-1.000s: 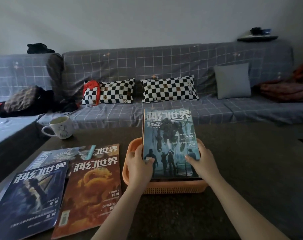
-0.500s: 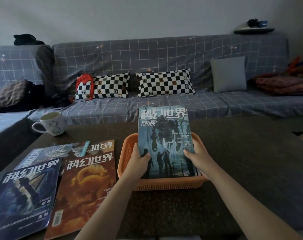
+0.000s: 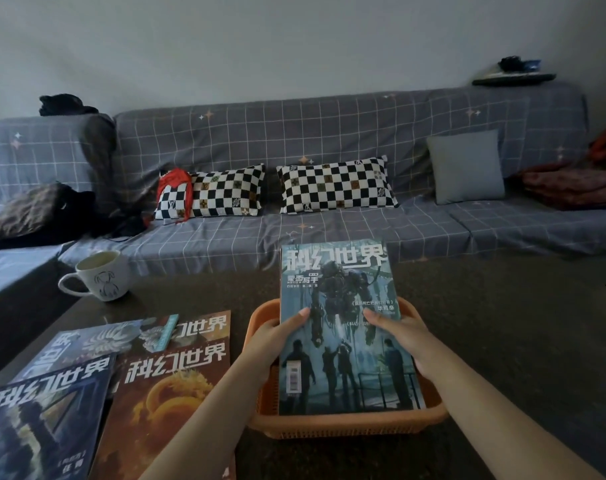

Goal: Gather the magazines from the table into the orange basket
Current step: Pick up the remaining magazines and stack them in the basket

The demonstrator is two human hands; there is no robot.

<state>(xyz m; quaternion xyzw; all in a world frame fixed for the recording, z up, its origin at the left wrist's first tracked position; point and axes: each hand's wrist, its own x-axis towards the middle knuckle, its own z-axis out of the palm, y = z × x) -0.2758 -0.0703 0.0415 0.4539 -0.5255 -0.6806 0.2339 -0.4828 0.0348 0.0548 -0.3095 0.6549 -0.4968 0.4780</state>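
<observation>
- Fingers of the left hand (image 3: 277,336) curl round the left edge of the teal magazine (image 3: 343,327), thumb on the cover; the right hand (image 3: 396,332) grips the right edge the same way. Both grips sit about halfway up, so the tall upper part is unsupported and could flop or bend if either side lets go first.
- Magazine stands tilted, its bottom edge down inside the orange basket (image 3: 346,426) near the front wall, its top leaning away toward the sofa (image 3: 329,140). It looks longer than the basket is deep; laid flat it may overhang the far rim and lever itself out.
- Basket looks light and sits on the dark surface (image 3: 502,341); pressing the magazine against one wall could tip or slide it.
- Remaining magazines, the orange-covered one (image 3: 170,393) and the dark blue one (image 3: 42,420) among them, lie overlapped to the left on the surface. Pulling one from that pile might drag its neighbours off the near edge.
- Mug (image 3: 99,275) stands further back, apparently full; a careless reach across could knock it and wet the covers.
</observation>
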